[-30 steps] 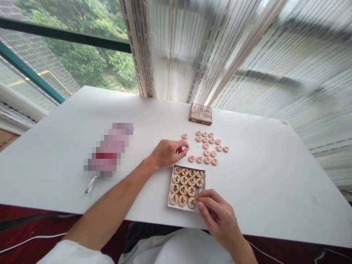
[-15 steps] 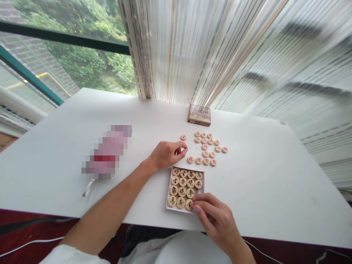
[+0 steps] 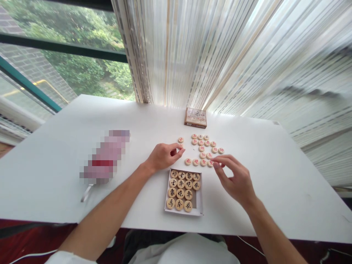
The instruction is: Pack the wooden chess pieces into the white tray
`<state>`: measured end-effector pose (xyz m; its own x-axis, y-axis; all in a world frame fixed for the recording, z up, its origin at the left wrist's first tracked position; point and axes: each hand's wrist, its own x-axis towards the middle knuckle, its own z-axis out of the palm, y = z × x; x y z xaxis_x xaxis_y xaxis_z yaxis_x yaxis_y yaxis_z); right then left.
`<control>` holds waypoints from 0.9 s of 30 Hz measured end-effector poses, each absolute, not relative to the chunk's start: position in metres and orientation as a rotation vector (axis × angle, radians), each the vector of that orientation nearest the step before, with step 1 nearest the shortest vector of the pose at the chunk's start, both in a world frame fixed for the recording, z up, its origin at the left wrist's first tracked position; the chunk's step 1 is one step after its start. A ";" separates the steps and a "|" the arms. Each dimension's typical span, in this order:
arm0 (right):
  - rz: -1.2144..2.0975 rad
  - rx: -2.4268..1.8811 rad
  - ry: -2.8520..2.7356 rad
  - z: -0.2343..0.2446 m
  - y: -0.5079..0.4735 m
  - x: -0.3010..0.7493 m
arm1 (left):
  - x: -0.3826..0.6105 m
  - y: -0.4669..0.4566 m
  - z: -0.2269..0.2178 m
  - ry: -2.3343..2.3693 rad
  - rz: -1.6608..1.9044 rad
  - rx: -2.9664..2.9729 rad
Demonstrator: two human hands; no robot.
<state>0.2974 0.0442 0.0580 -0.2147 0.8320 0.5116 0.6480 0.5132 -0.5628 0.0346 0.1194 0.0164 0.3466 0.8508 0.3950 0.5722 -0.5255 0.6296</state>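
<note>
My left hand [image 3: 165, 156] rests on the white table with thumb and forefinger pinched. A red-lettered xiangqi piece [image 3: 180, 146] shows partly behind the forefinger; what the pinch holds, if anything, I cannot make out. Another red piece [image 3: 180, 140] lies just beyond. On the right, my right hand [image 3: 235, 179] hovers with thumb and forefinger slightly apart, at the end of the near row of red pieces [image 3: 195, 162]. Below both hands is a shallow white box [image 3: 200, 211], holding rows of black-lettered pieces [image 3: 180, 184]; a gap shows at its right side.
More loose pieces [image 3: 201, 142], red and a few black, lie in short rows past the box. A printed cardboard box [image 3: 195, 117] stands near the curtain [image 3: 176, 55] at the back. A blurred pink item [image 3: 110, 150] lies to the left on the table [image 3: 132, 121].
My right hand has left the bottom-right piece in the white box and moved up to the loose red pieces. My left hand stays nearly in place. The view has tilted slightly.
</note>
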 end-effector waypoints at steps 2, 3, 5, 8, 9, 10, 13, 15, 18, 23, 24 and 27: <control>0.296 -1.307 -1.982 0.064 0.077 0.302 | 0.034 0.120 0.016 1.266 1.005 2.220; 0.327 -1.359 -2.013 0.065 0.095 0.303 | 0.033 0.121 0.016 1.274 1.006 2.213; 0.395 -1.479 -2.055 0.065 0.129 0.305 | 0.033 0.122 0.016 1.290 1.006 2.201; 0.445 -1.563 -2.065 0.060 0.174 0.309 | 0.031 0.124 0.015 1.304 1.004 2.187; 0.470 -1.594 -2.070 0.059 0.185 0.312 | 0.031 0.124 0.015 1.306 1.005 2.183; 0.500 -1.624 -2.081 0.058 0.194 0.315 | 0.030 0.125 0.015 1.309 1.007 2.178; 0.600 -1.686 -2.118 0.055 0.209 0.326 | 0.028 0.126 0.015 1.315 1.016 2.164; 0.647 -1.709 -2.133 0.053 0.214 0.332 | 0.028 0.126 0.015 1.313 1.018 2.155; 0.675 -1.732 -2.125 0.049 0.217 0.340 | 0.029 0.126 0.015 1.305 1.009 2.145; 0.625 -1.764 -2.060 0.044 0.219 0.348 | 0.029 0.127 0.015 1.319 1.004 2.128; 0.619 -1.761 -2.060 0.044 0.219 0.350 | 0.028 0.127 0.014 1.324 1.005 2.125; 0.603 -1.741 -2.090 0.045 0.216 0.354 | 0.027 0.128 0.013 1.337 1.012 2.117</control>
